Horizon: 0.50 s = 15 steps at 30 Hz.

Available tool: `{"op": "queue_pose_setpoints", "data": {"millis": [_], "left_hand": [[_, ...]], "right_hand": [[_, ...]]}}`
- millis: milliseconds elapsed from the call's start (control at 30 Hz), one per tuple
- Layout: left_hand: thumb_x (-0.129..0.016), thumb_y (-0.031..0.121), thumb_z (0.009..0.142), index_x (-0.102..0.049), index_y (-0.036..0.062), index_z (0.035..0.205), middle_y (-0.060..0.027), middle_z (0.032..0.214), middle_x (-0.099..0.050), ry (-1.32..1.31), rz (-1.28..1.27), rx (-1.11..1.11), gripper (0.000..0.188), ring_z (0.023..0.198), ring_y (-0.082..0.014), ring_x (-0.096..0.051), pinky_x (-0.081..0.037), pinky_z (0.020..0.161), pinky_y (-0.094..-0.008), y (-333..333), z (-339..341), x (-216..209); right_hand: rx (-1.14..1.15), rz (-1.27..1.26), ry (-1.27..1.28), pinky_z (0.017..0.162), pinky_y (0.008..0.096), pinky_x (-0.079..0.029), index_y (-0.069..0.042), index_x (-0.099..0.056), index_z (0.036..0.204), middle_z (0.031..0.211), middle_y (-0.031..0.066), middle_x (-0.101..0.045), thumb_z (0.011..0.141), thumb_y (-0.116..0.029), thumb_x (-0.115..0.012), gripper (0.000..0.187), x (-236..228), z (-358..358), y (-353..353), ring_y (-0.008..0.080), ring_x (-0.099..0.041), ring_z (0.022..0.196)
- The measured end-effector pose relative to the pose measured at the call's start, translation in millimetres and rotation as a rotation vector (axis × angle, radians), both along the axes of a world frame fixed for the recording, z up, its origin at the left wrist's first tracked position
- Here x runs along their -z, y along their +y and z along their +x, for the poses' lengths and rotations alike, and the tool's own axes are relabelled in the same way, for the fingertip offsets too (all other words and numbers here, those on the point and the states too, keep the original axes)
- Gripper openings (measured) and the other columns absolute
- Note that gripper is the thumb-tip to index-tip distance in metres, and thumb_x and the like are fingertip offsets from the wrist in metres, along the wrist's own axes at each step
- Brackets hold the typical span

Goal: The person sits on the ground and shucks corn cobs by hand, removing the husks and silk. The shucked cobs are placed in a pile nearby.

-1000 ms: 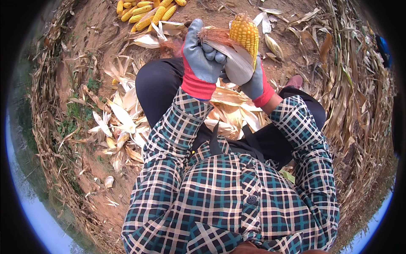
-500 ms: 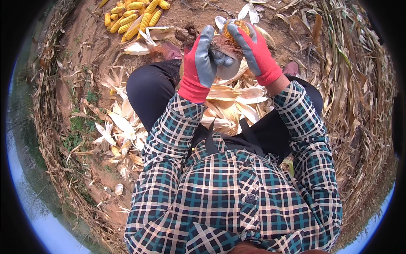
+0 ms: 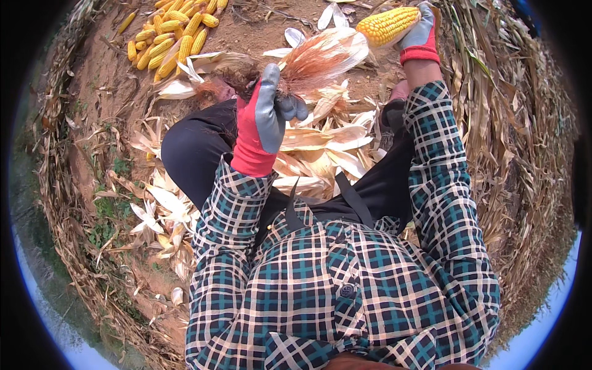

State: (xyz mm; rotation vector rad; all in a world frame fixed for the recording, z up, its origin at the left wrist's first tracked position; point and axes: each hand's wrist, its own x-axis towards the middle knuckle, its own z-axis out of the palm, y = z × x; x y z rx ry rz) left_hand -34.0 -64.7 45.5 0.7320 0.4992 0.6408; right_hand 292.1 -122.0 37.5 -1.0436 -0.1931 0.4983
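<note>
My right hand (image 3: 420, 31), in a red glove with a grey palm, grips one end of a bare yellow corn cob (image 3: 385, 26) at the upper right. The cob points left, its kernels uncovered. My left hand (image 3: 266, 111), gloved the same way, is closed on a pale corn husk (image 3: 346, 50) with reddish-brown silk (image 3: 314, 61) spread over it. The husk's far end comes up to the cob's left end; I cannot tell whether they are joined. A dark, rooty clump (image 3: 242, 83) shows beside my left thumb.
Husked yellow cobs (image 3: 161, 46) lie heaped on brown soil at the upper left. Pale husks (image 3: 330, 139) cover the ground between my legs, with more husks (image 3: 169, 206) beside my left knee. Dry corn stalks (image 3: 512, 135) line the right side.
My right hand has moved up and right with the cob, away from my left hand. The husk and silk now stretch out from my left hand, which has shifted slightly down and left.
</note>
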Motion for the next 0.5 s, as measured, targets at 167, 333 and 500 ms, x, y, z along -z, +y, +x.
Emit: {"op": "queue_pose_setpoints", "data": {"millis": [167, 333, 500], "left_hand": [[-0.062, 0.031, 0.090, -0.059, -0.0003, 0.103, -0.0064, 0.073, -0.057, 0.232, -0.015, -0.009, 0.035, 0.059, -0.0154, -0.056, -0.051, 0.057, -0.0339, 17.4, 13.1, 49.9], [-0.070, 0.022, 0.083, -0.052, -0.0037, 0.113, -0.0085, 0.097, -0.061, 0.539, 0.497, -0.401, 0.043, 0.088, -0.0138, -0.059, -0.048, 0.078, -0.0275, 37.1, 14.0, 56.7], [-0.080, 0.034, 0.070, -0.042, -0.0015, 0.128, -0.0170, 0.118, -0.056, 0.436, 0.963, -0.313, 0.078, 0.106, -0.0249, -0.056, -0.043, 0.091, -0.0345, 6.2, 31.8, 68.0]], "right_hand": [[0.283, -0.296, -0.305, 0.070, 0.0266, -0.049, -0.001, -0.060, 0.106, 0.092, 0.0027, -0.064, 0.091, -0.046, -0.054, 0.047, 6.1, 37.7, -27.7, 0.0102, -0.059, 0.080], [0.154, -0.222, -0.877, 0.082, 0.0314, -0.050, -0.004, -0.060, 0.111, 0.096, 0.0096, -0.066, 0.084, -0.019, -0.067, 0.031, 3.6, -8.4, 1.6, 0.0192, -0.063, 0.088], [0.067, -0.357, -0.962, 0.078, 0.0313, -0.051, -0.002, -0.058, 0.110, 0.097, 0.0117, -0.066, 0.072, -0.017, -0.077, 0.045, -5.8, -108.6, 17.6, 0.0187, -0.063, 0.086]]}}
